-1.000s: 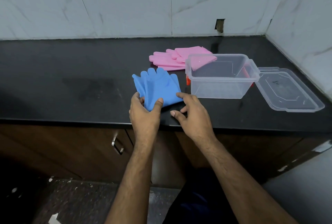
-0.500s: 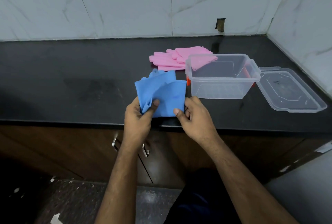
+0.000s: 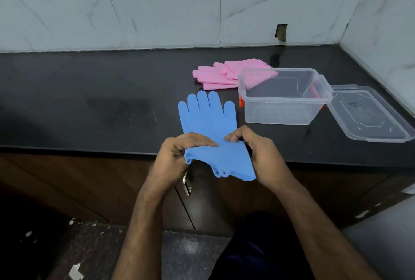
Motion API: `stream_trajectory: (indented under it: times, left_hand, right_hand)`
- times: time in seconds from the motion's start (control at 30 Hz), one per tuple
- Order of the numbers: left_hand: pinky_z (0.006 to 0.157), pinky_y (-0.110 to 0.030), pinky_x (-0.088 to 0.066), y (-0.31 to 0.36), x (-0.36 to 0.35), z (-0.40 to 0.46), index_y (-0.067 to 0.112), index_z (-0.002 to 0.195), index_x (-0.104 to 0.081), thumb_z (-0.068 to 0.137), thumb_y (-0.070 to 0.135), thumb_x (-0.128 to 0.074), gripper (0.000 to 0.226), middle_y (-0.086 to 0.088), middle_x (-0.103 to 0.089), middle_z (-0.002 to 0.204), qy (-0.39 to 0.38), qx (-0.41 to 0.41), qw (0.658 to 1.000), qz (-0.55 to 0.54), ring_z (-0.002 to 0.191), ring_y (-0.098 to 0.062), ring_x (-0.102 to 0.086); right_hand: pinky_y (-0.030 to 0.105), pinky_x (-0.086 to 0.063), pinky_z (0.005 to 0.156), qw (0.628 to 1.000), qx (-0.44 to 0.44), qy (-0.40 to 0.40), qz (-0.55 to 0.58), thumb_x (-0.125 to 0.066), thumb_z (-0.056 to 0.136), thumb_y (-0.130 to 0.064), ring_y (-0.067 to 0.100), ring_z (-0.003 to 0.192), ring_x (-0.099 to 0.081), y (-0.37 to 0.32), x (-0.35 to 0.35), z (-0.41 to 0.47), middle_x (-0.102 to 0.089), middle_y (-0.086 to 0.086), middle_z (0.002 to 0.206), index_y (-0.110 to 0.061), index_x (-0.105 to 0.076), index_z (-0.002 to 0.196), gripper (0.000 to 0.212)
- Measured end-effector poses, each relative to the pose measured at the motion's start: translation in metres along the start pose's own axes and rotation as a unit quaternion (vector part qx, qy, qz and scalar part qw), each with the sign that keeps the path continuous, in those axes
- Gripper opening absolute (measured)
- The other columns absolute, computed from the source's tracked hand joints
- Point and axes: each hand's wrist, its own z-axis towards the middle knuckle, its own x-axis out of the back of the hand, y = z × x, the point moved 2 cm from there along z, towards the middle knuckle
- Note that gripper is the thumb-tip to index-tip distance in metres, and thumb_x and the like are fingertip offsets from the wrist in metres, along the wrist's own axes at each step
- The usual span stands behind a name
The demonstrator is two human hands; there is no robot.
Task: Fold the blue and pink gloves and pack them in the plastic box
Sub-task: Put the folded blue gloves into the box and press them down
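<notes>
My left hand (image 3: pixel 173 158) and right hand (image 3: pixel 258 156) grip the blue gloves (image 3: pixel 211 131), barely folded; pink gloves (image 3: pixel 221 76) lie untouched, plastic box (image 3: pixel 285 109) empty.

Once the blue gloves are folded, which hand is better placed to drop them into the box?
Likely the right hand: both hands grip the blue gloves, but the open plastic box sits on its side; the left hand would cross over.

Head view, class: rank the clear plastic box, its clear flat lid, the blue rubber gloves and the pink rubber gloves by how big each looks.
1. Clear plastic box and blue rubber gloves: similar, and the gloves are nearer, so unranked.
2. Clear flat lid.
3. Pink rubber gloves, partly hidden behind the box.
</notes>
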Motion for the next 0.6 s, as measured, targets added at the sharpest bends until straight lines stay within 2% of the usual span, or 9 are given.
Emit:
stream_trajectory:
  times: [0.03, 0.1, 0.2, 0.27, 0.33, 0.4, 0.5, 0.6]
  left_hand:
    - [0.091, -0.039, -0.059, -0.001, -0.001, -0.001, 0.001, 0.102, -0.079, 0.083, -0.018, -0.071, 0.028, -0.016, -0.076, 0.105, 0.005, -0.011, 1.000, 0.006, 0.103, -0.027, -0.073]
    - [0.096, -0.034, -0.057, -0.005, -0.002, -0.003, 0.010, 0.109, -0.078, 0.076, -0.009, -0.082, 0.038, -0.008, -0.073, 0.116, 0.027, -0.021, 0.999, 0.043, 0.113, -0.021, -0.069]
    - [0.099, -0.030, -0.056, -0.013, -0.002, -0.006, 0.014, 0.110, -0.079, 0.074, -0.006, -0.086, 0.042, 0.002, -0.071, 0.120, 0.063, -0.012, 0.991, 0.114, 0.117, -0.010, -0.067]
    - [0.095, -0.032, -0.058, -0.019, -0.002, -0.009, 0.012, 0.102, -0.081, 0.075, -0.008, -0.085, 0.034, 0.002, -0.073, 0.112, 0.095, -0.008, 0.986, 0.136, 0.111, -0.010, -0.069]
    - [0.089, -0.032, -0.060, -0.020, -0.002, -0.010, 0.012, 0.096, -0.081, 0.075, -0.010, -0.084, 0.031, 0.003, -0.075, 0.103, 0.120, -0.012, 0.985, 0.125, 0.103, -0.012, -0.072]
    - [0.084, -0.029, -0.061, -0.019, -0.002, -0.012, 0.014, 0.094, -0.080, 0.075, -0.010, -0.084, 0.031, 0.004, -0.076, 0.098, 0.138, -0.024, 0.983, 0.115, 0.098, -0.012, -0.073]
    - [0.080, -0.029, -0.061, -0.020, -0.001, -0.013, 0.017, 0.092, -0.080, 0.076, -0.010, -0.083, 0.031, 0.005, -0.077, 0.092, 0.170, -0.016, 0.981, 0.087, 0.092, -0.015, -0.074]
    - [0.077, -0.033, -0.062, -0.024, -0.003, -0.012, 0.014, 0.087, -0.080, 0.077, -0.010, -0.080, 0.026, 0.003, -0.078, 0.086, 0.188, 0.025, 0.980, 0.053, 0.085, -0.017, -0.075]
  right_hand:
    - [0.020, -0.056, 0.072, 0.997, -0.049, 0.006, 0.066, -0.066, 0.087, -0.032, 0.009, 0.086, -0.069, 0.002, -0.002, 0.000, -0.073, 0.002, 0.098, -0.013, -0.065, 0.083, 0.019]
    - [0.025, -0.057, 0.066, 0.983, -0.110, 0.024, 0.142, -0.062, 0.086, -0.046, 0.014, 0.080, -0.068, 0.006, -0.004, 0.000, -0.073, 0.008, 0.097, -0.013, -0.066, 0.084, 0.033]
    - [0.033, -0.059, 0.074, 0.984, -0.108, 0.042, 0.135, -0.059, 0.089, -0.052, 0.019, 0.085, -0.070, 0.008, -0.005, -0.007, -0.074, 0.006, 0.101, -0.014, -0.069, 0.093, 0.039]
    - [0.042, -0.061, 0.079, 0.982, -0.123, 0.041, 0.135, -0.059, 0.088, -0.054, 0.023, 0.090, -0.071, 0.009, -0.005, -0.012, -0.074, 0.005, 0.102, -0.016, -0.070, 0.096, 0.040]
    - [0.048, -0.061, 0.077, 0.989, -0.099, 0.043, 0.099, -0.055, 0.091, -0.054, 0.025, 0.091, -0.071, 0.009, -0.004, -0.014, -0.073, 0.001, 0.102, -0.021, -0.070, 0.101, 0.038]
    - [0.046, -0.062, 0.071, 0.994, -0.071, 0.044, 0.065, -0.053, 0.094, -0.050, 0.023, 0.088, -0.071, 0.007, -0.003, -0.016, -0.072, -0.002, 0.101, -0.024, -0.069, 0.105, 0.033]
    - [0.033, -0.059, 0.061, 0.986, -0.092, 0.056, 0.126, -0.058, 0.094, -0.042, 0.017, 0.079, -0.071, 0.008, -0.004, -0.017, -0.072, -0.001, 0.095, -0.020, -0.071, 0.104, 0.028]
    - [0.030, -0.057, 0.065, 0.978, -0.082, 0.080, 0.175, -0.056, 0.097, -0.033, 0.018, 0.082, -0.070, 0.006, -0.006, -0.014, -0.070, 0.003, 0.094, -0.014, -0.070, 0.100, 0.024]
